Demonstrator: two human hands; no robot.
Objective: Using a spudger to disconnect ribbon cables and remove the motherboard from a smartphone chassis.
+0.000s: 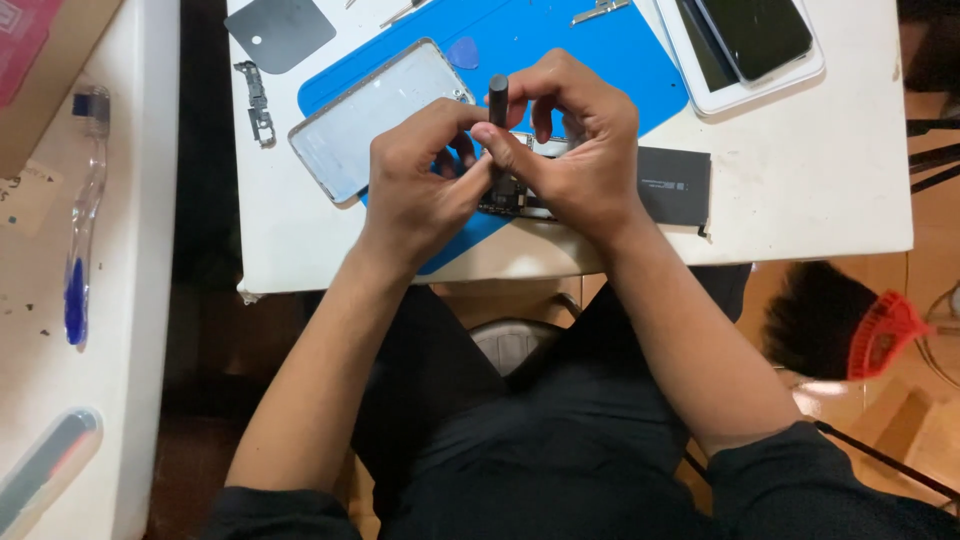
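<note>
Both hands, left (420,175) and right (580,150), pinch the screwdriver (498,100) over a circuit board (510,205); a slip could gouge it.

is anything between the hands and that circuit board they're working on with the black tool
Nothing visible does. Both hands are already on it: the right hand holds the black screwdriver upright over the circuit board, and the left hand presses in beside it. Their fingers hide most of the board. The phone frame lies off to the side.

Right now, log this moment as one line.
right hand: grips dark screwdriver upright | left hand: steadies circuit board | surface: blue mat
</note>
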